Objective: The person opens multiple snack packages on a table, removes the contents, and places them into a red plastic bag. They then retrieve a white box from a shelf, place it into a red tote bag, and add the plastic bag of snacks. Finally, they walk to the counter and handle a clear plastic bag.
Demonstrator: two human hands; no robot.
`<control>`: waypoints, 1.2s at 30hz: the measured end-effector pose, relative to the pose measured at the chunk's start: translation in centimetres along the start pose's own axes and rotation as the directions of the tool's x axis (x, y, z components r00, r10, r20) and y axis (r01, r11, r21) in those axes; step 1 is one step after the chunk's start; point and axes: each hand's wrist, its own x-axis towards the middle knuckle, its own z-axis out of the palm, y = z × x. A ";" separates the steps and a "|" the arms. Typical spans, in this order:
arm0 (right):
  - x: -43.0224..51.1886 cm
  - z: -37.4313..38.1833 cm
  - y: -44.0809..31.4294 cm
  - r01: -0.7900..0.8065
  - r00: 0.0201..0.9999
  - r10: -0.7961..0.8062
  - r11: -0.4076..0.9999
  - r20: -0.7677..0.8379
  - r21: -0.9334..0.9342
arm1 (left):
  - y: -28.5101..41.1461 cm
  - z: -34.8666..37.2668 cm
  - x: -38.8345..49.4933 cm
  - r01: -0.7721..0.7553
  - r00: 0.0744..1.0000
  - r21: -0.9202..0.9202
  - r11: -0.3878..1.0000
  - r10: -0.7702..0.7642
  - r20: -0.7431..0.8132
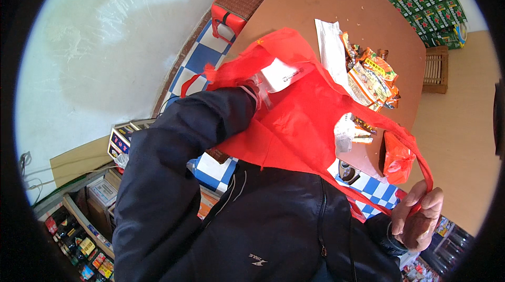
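A red fabric bag [292,124] lies open across the front of the brown table. Near the picture's right rim, my right hand [420,217] is closed around the bag's long red strap. The other dark sleeve reaches into the bag's mouth, where my left hand [255,87] is mostly hidden among clear plastic and red fabric. Just beyond it, a white packet [281,75] bearing print shows inside the bag. Whether my left hand grips anything is unclear.
Orange snack packets [373,79] lie beside a white plastic wrapper [330,47] on the table [292,2]. A red plastic bag [399,158] sits at the table's edge. A red stool [236,6] stands at the far left side, and green beer cartons [430,10] are stacked beyond.
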 end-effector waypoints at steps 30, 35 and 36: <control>-10.3 -44.5 20.1 -0.643 0.705 -0.339 0.065 -0.623 -0.763 | 9.8 -23.4 -14.6 0.199 0.903 -0.310 0.930 -0.297 -0.310; -11.7 -46.7 20.3 -0.501 0.784 -0.341 0.145 -0.518 -0.853 | 9.3 -22.3 -17.8 0.404 0.640 -0.306 0.862 -0.506 -0.578; -11.1 -46.5 20.2 -0.491 0.786 -0.345 0.154 -0.513 -0.857 | 9.2 -21.4 -18.8 0.448 0.595 -0.224 0.866 -0.476 -0.648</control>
